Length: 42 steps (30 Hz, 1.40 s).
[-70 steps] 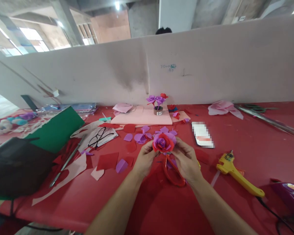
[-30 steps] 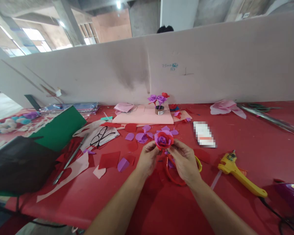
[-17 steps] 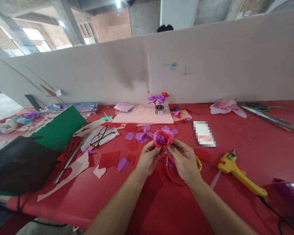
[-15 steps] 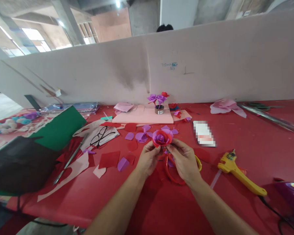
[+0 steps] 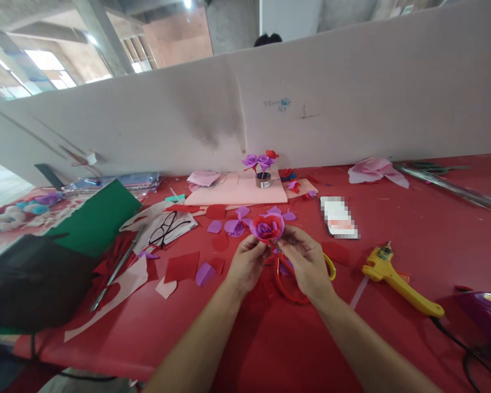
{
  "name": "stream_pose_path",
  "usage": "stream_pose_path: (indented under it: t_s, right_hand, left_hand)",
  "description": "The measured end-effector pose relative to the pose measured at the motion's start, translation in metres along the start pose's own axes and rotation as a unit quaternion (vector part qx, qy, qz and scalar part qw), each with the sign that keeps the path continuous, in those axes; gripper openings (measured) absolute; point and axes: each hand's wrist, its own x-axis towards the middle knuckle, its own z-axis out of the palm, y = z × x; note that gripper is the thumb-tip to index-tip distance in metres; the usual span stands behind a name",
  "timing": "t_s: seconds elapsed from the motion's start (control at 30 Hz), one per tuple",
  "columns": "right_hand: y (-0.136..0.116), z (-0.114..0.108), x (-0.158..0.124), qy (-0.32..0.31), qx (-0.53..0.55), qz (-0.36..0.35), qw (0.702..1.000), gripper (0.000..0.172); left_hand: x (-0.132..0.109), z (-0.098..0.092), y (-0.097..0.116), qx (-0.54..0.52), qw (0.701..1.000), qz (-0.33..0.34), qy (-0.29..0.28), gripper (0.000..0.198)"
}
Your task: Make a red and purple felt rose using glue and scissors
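Left hand (image 5: 247,262) and right hand (image 5: 306,259) both pinch the paper rose (image 5: 267,227) from beneath, where light, even fingertip pressure should keep petals uncrushed.

A small handmade rose of curled purple and red craft-sheet petals (image 5: 267,227) is held just above the red tabletop (image 5: 413,218), its open face tilted up toward the camera. Purple petals spiral at its centre, a red layer wraps around them, and purple shows again at the left outer edge. The left hand (image 5: 245,263) and the right hand (image 5: 306,262) pinch its underside from either side.
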Motion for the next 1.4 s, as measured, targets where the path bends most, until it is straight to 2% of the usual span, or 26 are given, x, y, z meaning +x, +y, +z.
stream_pose_path:
  t_s: [0.1, 0.27, 0.4, 0.6, 0.9, 1.07, 1.4]
  right_hand:
    - [0.0005, -0.0006, -0.0003, 0.003, -0.004, -0.004, 1.000, 0.022]
    - [0.0026, -0.0017, -0.0017, 0.002, -0.018, -0.009, 1.000, 0.014]
    - [0.0017, -0.0013, -0.0019, 0.002, 0.010, -0.010, 1.000, 0.020]
    - [0.0032, -0.0003, 0.0002, 0.036, 0.005, 0.020, 0.999, 0.019]
    - [0.0044, 0.0021, -0.0009, 0.041, 0.023, 0.009, 0.999, 0.014]
    - [0.0032, 0.0019, -0.0004, 0.057, 0.024, 0.003, 0.998, 0.018]
    - [0.0039, 0.0009, -0.0015, 0.037, 0.024, -0.017, 0.999, 0.016]
  left_hand:
    - [0.0007, -0.0010, -0.0010, 0.001, 1.000, 0.005, 0.003, 0.027]
    - [0.0017, -0.0029, -0.0013, 0.003, 1.000, 0.010, -0.002, 0.026]
    - [0.0030, -0.0041, -0.0002, 0.030, 0.999, 0.029, 0.012, 0.026]
    - [0.0014, -0.0024, 0.0035, 0.045, 0.998, 0.033, -0.001, 0.028]
    - [0.0013, 0.0010, 0.0002, 0.028, 0.998, 0.050, 0.008, 0.026]
    - [0.0031, -0.0012, -0.0038, 0.021, 0.998, 0.061, 0.007, 0.021]
    - [0.0036, -0.0024, -0.0045, -0.002, 0.998, 0.066, 0.003, 0.021]
